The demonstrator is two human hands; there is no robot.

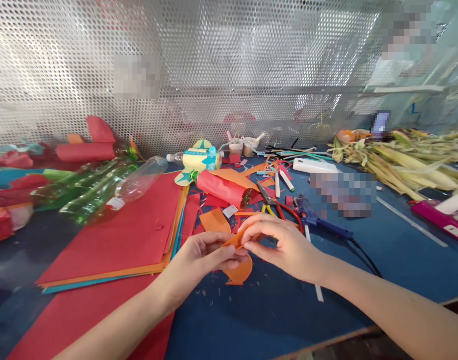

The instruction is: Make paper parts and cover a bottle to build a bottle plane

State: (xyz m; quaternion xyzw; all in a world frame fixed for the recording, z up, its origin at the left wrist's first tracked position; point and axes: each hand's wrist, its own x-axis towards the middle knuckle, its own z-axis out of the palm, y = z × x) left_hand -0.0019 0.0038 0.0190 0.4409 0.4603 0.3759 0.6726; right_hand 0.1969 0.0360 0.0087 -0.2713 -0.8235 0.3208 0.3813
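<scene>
Between the fingertips of both hands is a small folded strip of orange paper [237,241]. My left hand [209,252] pinches its left end, thumb on top. My right hand [276,242] grips the other end from above, its fingers covering part of it. Below the hands lies a rounded orange paper cutout [241,272], and another orange paper piece [214,221] rests just behind. Farther back is a bottle wrapped in red paper [223,189]. Scissors [268,194] and a blue glue gun [322,222] lie beyond and right of my right hand.
Stacked coloured paper sheets [112,235] lie at left, with a clear plastic bottle [142,180] and green bottles [101,192] behind. A yellow paper-covered bottle [202,159] stands near the perforated metal screen [229,65]. Dried husks [405,160] are piled at right on the blue table [401,265].
</scene>
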